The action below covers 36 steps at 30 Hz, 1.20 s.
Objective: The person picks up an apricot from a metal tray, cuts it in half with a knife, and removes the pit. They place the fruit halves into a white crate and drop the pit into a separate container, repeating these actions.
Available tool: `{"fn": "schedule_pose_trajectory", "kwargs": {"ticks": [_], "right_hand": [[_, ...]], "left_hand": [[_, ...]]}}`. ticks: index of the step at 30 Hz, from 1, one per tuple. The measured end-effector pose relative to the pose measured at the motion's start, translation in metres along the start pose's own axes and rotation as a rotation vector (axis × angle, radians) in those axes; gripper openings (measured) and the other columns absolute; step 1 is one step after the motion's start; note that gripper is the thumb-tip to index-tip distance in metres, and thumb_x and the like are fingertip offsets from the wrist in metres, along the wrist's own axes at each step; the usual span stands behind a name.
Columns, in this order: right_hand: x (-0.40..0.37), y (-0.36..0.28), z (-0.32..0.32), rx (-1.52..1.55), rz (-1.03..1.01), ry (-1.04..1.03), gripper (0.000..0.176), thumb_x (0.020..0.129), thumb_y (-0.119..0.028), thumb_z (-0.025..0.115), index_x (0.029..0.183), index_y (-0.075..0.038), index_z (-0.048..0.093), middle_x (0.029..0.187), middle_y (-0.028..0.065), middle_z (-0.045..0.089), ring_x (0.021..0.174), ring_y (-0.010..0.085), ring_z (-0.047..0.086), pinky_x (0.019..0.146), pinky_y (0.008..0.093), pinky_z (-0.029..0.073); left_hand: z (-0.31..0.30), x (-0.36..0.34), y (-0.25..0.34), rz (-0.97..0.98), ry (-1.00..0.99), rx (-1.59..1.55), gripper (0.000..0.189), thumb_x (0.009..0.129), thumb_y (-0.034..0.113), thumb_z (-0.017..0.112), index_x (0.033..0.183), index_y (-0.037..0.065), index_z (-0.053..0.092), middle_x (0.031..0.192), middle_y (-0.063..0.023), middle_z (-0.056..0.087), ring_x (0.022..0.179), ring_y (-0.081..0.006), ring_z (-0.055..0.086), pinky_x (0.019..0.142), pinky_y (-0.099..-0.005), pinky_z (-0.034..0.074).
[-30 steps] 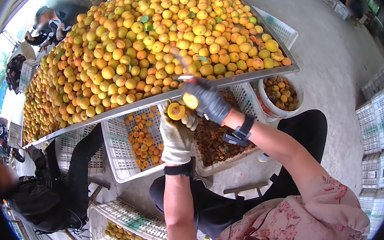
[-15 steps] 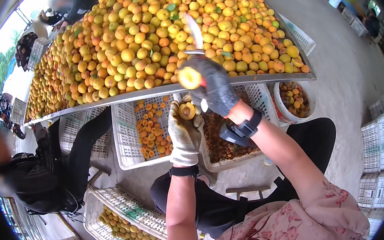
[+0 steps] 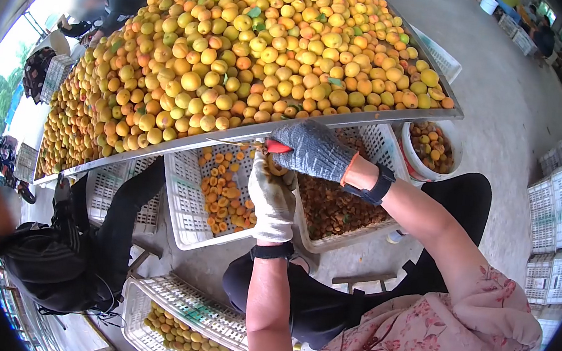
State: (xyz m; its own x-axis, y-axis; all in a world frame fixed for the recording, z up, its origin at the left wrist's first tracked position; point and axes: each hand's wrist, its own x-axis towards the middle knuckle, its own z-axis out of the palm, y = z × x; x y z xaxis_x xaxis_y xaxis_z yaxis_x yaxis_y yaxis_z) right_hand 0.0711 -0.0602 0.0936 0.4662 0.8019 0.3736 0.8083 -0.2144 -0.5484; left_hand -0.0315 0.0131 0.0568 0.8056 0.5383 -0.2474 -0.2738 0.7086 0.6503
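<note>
My left hand (image 3: pixel 270 198), in a stained white glove, is closed around a cut apricot half (image 3: pixel 275 168), mostly hidden by the fingers. My right hand (image 3: pixel 314 149), in a grey glove with an orange cuff, grips a knife by its red handle (image 3: pixel 277 147). The thin blade (image 3: pixel 233 143) points left, seen nearly edge-on, just above the left fingertips. Both hands meet below the table's metal edge (image 3: pixel 368 114). Beneath them stand a white crate (image 3: pixel 184 237) of apricot halves (image 3: pixel 225 197) and a second crate (image 3: pixel 315 245) of dark brown pits (image 3: pixel 341 215).
Whole apricots (image 3: pixel 195 79) heap the table. A white bucket (image 3: pixel 455 155) of fruit stands at right, near stacked crates (image 3: pixel 554 215). Another crate (image 3: pixel 188 295) of apricots sits lower left. One person in black (image 3: pixel 50 255) sits at left, another person (image 3: pixel 122 1) farther back.
My right hand has come down to my left hand, and the knife has swung from pointing up to pointing left. The apricot piece seen at my right fingers no longer shows.
</note>
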Motion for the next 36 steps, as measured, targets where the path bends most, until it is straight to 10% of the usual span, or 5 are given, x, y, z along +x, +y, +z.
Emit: {"fn": "schedule_pose_trajectory", "kwargs": {"ticks": [10, 12, 16, 30, 36], "right_hand": [[-0.046, -0.005, -0.034, 0.135, -0.06, -0.259, 0.023, 0.078, -0.025, 0.068, 0.092, -0.007, 0.065, 0.07, 0.0111, 0.064, 0.064, 0.0267, 0.062, 0.06, 0.0358, 0.048], [-0.048, -0.017, -0.051, 0.839, 0.468, -0.035, 0.016, 0.085, -0.022, 0.065, 0.091, -0.007, 0.065, 0.067, 0.0047, 0.063, 0.055, 0.0155, 0.058, 0.051, 0.0284, 0.046], [-0.036, -0.004, -0.05, 1.755, 0.414, 0.368, 0.017, 0.087, -0.016, 0.063, 0.095, -0.002, 0.059, 0.059, 0.0001, 0.051, 0.041, 0.01, 0.045, 0.039, 0.0253, 0.04], [-0.015, -0.009, -0.027, 1.557, 0.497, 0.766, 0.012, 0.088, -0.015, 0.063, 0.093, -0.005, 0.06, 0.052, -0.0018, 0.048, 0.038, 0.0079, 0.042, 0.036, 0.0251, 0.035], [-0.019, -0.005, -0.016, 1.593, 0.367, 0.754, 0.016, 0.088, -0.012, 0.062, 0.1, -0.002, 0.062, 0.066, 0.0016, 0.059, 0.052, 0.0092, 0.054, 0.045, 0.024, 0.044]], "left_hand": [[0.012, 0.004, 0.003, 0.084, -0.092, -0.095, 0.025, 0.098, 0.032, 0.043, 0.104, 0.009, 0.053, 0.093, -0.0055, 0.059, 0.064, -0.0155, 0.054, 0.058, -0.0281, 0.047], [0.015, -0.003, 0.002, -0.016, -0.068, -0.221, 0.027, 0.097, 0.032, 0.043, 0.107, 0.008, 0.051, 0.094, -0.0064, 0.059, 0.062, -0.0169, 0.051, 0.057, -0.029, 0.044], [0.014, 0.001, -0.007, -0.124, -0.398, -0.198, 0.031, 0.097, 0.033, 0.041, 0.099, 0.004, 0.053, 0.088, -0.0109, 0.058, 0.058, -0.016, 0.046, 0.053, -0.0281, 0.038], [0.038, 0.0, -0.031, -0.168, -0.1, -0.134, 0.025, 0.097, 0.039, 0.044, 0.095, 0.015, 0.052, 0.071, 0.0002, 0.051, 0.052, -0.0119, 0.044, 0.046, -0.0248, 0.036], [0.03, 0.005, -0.035, -0.139, -0.404, -0.263, 0.026, 0.098, 0.036, 0.041, 0.103, 0.013, 0.053, 0.083, -0.0009, 0.056, 0.063, -0.0146, 0.054, 0.055, -0.0283, 0.045]]}}
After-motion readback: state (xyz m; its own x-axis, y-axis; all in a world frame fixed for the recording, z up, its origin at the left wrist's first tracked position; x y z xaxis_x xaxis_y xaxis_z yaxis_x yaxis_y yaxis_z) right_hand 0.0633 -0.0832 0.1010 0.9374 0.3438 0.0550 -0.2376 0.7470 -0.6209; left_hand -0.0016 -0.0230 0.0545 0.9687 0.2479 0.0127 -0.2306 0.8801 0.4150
